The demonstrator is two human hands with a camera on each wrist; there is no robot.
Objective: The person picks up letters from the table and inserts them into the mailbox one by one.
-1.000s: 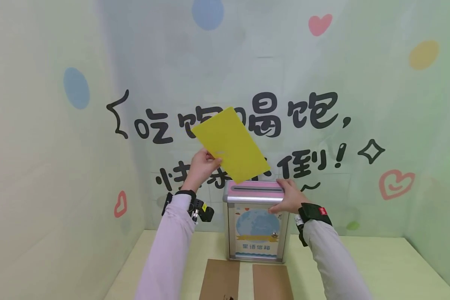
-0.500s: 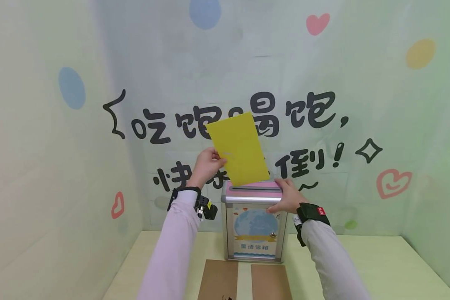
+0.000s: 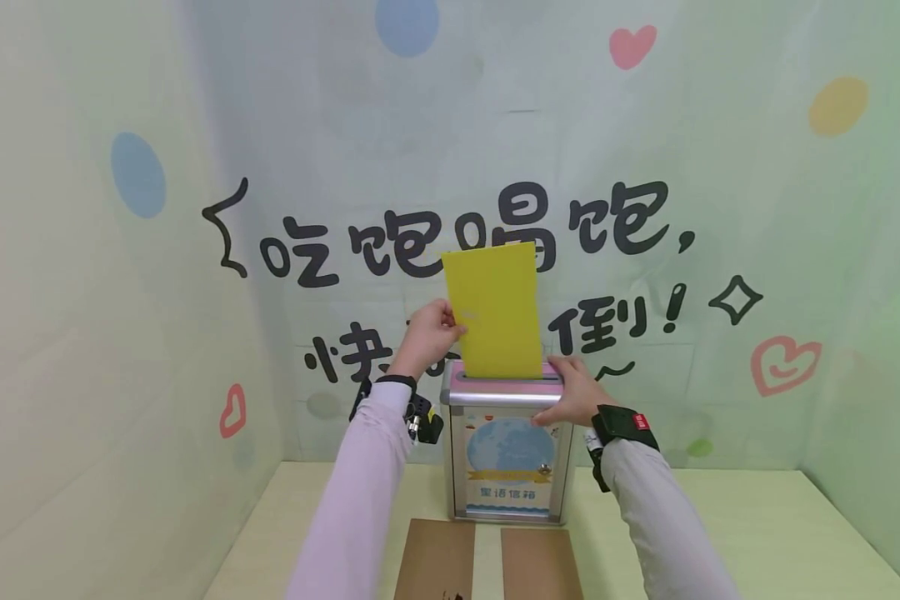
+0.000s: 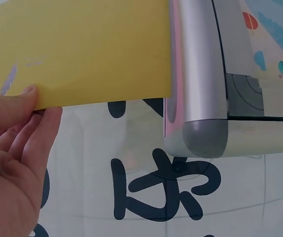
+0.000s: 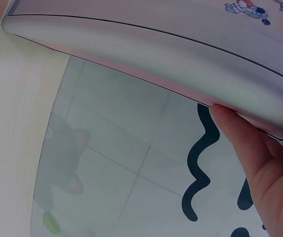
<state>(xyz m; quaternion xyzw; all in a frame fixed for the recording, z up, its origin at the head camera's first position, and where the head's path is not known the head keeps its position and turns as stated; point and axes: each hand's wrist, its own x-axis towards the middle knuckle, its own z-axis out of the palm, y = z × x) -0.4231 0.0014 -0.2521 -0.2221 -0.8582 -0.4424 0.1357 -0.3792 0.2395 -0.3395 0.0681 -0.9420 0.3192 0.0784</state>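
Observation:
A yellow envelope or card (image 3: 495, 312) stands nearly upright over the pink-topped metal letter box (image 3: 510, 458), its lower edge at the slot. My left hand (image 3: 429, 333) pinches its left edge between thumb and fingers. In the left wrist view the yellow sheet (image 4: 92, 49) meets the pink top beside the box's rounded grey corner (image 4: 205, 138), and the thumb of my left hand (image 4: 13, 163) lies on its face. My right hand (image 3: 579, 396) grips the box's upper right corner; the right wrist view shows that hand (image 5: 265, 163) against the box's side (image 5: 131, 49).
On the pale table (image 3: 330, 517) in front of the box lie two brown cardboard pieces (image 3: 435, 558) with a light strip between them. Behind the box is a wall (image 3: 450, 142) with large black lettering and coloured shapes.
My left hand has moved right and slightly down, and the yellow sheet has turned from a strong tilt to nearly upright, its lower edge now at the slot. My right hand has kept its grip.

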